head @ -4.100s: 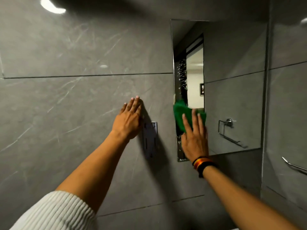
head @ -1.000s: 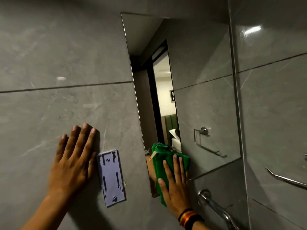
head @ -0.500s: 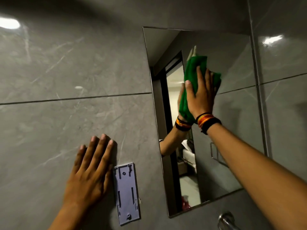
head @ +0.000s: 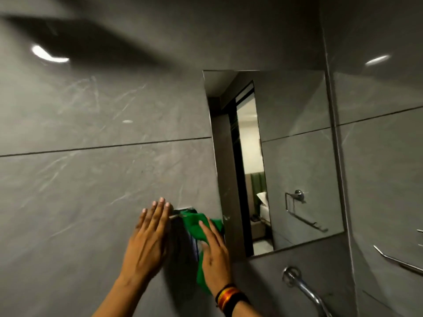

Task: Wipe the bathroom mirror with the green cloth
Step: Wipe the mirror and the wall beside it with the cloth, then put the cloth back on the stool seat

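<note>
A: Mirror (head: 295, 143) sits on the grey tiled wall (head: 91, 179) in the right half of the view, a tall rectangle, long axis running 12 to 6 o'clock. Glass reflects a doorway and a towel ring.

B: Hands?

A: Both low, at about 6 o'clock in the frame. Left hand (head: 148, 241) flat on the tile, fingers together and extended, palm pressed to the wall, holding nothing. Right hand (head: 214, 252) also flat, fingers extended, pressing the green cloth (head: 196, 227) against the wall. No pinch visible; the cloth is trapped under the palm, with a tail hanging below the wrist.

B: Cloth on the glass?

A: Mostly not. It lies over a wall fitting just left of the mirror's lower left edge. Its right corner reaches that edge; whether it touches the glass, cannot tell, the frame is motion-blurred there.

B: So where does the mirror lie from the cloth?

A: From the right hand, the bulk of the glass is at roughly 1 to 2 o'clock, up and to the right. Right hand is clearly nearer; left hand lies further left, beside the fitting.

B: Judgement on the next stroke?

A: Likely carry the cloth rightward onto the lower glass, then work along the long axis. Left hand probably serves as a brace. A tap (head: 304, 287) projects below the mirror, a snag risk for the hanging tail.
</note>
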`<state>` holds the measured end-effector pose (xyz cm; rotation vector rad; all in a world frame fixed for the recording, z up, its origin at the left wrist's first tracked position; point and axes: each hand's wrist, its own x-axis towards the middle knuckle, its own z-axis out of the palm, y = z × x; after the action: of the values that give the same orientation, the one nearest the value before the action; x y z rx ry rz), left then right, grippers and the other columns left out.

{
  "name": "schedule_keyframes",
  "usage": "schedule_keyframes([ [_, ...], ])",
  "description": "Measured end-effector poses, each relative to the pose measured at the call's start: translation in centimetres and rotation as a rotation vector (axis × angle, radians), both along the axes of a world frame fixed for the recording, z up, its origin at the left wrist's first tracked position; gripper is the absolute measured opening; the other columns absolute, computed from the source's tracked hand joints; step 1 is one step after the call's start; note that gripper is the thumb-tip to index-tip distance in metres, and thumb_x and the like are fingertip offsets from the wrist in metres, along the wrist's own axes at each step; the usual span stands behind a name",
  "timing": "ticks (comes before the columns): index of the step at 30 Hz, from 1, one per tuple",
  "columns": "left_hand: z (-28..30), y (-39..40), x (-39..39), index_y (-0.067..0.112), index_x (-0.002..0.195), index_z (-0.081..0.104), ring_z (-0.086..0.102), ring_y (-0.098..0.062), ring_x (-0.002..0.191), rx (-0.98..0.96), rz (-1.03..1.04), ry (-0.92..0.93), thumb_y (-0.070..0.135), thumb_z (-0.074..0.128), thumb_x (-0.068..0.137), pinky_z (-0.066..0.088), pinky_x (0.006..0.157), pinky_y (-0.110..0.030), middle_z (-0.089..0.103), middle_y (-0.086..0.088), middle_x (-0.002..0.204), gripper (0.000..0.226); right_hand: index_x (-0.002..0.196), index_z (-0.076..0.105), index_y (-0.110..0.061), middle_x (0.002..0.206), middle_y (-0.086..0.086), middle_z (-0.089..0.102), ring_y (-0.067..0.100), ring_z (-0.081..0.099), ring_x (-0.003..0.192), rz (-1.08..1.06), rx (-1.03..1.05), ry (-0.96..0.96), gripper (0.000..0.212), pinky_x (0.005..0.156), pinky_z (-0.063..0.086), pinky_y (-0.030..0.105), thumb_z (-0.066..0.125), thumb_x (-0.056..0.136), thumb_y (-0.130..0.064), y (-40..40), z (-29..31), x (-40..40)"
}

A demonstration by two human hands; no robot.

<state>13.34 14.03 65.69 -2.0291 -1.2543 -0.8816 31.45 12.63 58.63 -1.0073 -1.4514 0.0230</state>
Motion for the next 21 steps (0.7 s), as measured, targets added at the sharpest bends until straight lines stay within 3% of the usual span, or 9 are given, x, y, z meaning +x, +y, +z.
schedule_keyframes([
  [4,-10.4,-3.0,-2.0,0.008,0.155,0.032,0.018,-0.026,0.154,-0.205,0.067,-0.030,0.025,0.040,0.089,0.004,0.123,-0.036,0.024,-0.013,0.165,0.069,0.132,0.036,-0.054,0.154,-0.019,0.037,0.001,0.033,0.141,-0.013,-0.221,0.220,0.059,0.104,0.019,-0.005,0.045,0.098,-0.006,-3.8,-7.4,-2.3],
  [8,-21.6,-5.8,-4.1,0.010,0.131,0.066,0.057,-0.024,0.132,-0.541,0.139,0.137,0.028,0.042,0.073,0.000,0.122,-0.030,0.055,-0.008,0.145,0.065,0.134,0.048,-0.038,0.151,-0.007,0.044,0.006,0.040,0.136,-0.043,-0.411,0.265,0.051,0.103,0.022,0.000,0.047,0.097,-0.003,-6.0,-15.1,-4.0],
  [11,-28.9,-8.6,-6.0,0.009,0.122,0.073,0.067,-0.023,0.121,-0.754,0.206,0.207,0.028,0.041,0.073,-0.003,0.123,-0.030,0.068,-0.008,0.134,0.061,0.135,0.052,-0.020,0.149,0.008,0.047,0.022,0.044,0.137,-0.066,-0.539,0.239,0.048,0.101,0.021,-0.003,0.047,0.094,0.005,-7.5,-20.6,-5.5],
  [13,-31.6,-10.7,-7.0,0.003,0.140,0.056,0.053,-0.028,0.138,-0.878,0.179,0.156,0.027,0.029,0.081,0.002,0.125,-0.033,0.043,-0.013,0.155,0.069,0.137,0.052,-0.012,0.151,0.012,0.044,0.026,0.041,0.141,-0.056,-0.648,0.213,0.045,0.105,0.020,0.007,0.047,0.095,0.004,-8.2,-23.3,-6.3],
  [15,-33.0,-11.5,-7.7,0.003,0.158,0.019,0.015,-0.029,0.157,-0.946,0.189,0.085,0.026,0.012,0.086,-0.002,0.127,-0.036,0.010,-0.013,0.168,0.076,0.140,0.050,-0.013,0.154,0.009,0.040,0.023,0.037,0.143,-0.063,-0.712,0.138,0.046,0.110,0.019,0.014,0.045,0.096,0.001,-8.6,-25.1,-6.8],
  [16,-33.9,-12.1,-8.1,0.004,0.159,0.008,0.004,-0.028,0.158,-1.007,0.201,0.077,0.026,0.010,0.088,-0.003,0.127,-0.037,0.002,-0.013,0.170,0.075,0.141,0.049,-0.014,0.155,0.008,0.039,0.023,0.036,0.143,-0.069,-0.750,0.095,0.047,0.111,0.020,0.017,0.045,0.096,0.000,-8.9,-26.2,-7.3],
  [21,-38.7,-14.0,-9.4,0.004,0.159,0.005,0.000,-0.027,0.158,-1.155,0.230,0.113,0.021,0.027,0.099,0.000,0.129,-0.039,0.000,-0.014,0.170,0.066,0.142,0.047,-0.016,0.157,0.007,0.037,0.026,0.037,0.142,-0.087,-0.895,-0.029,0.046,0.114,0.029,0.030,0.043,0.097,-0.004,-10.4,-31.1,-10.5],
])
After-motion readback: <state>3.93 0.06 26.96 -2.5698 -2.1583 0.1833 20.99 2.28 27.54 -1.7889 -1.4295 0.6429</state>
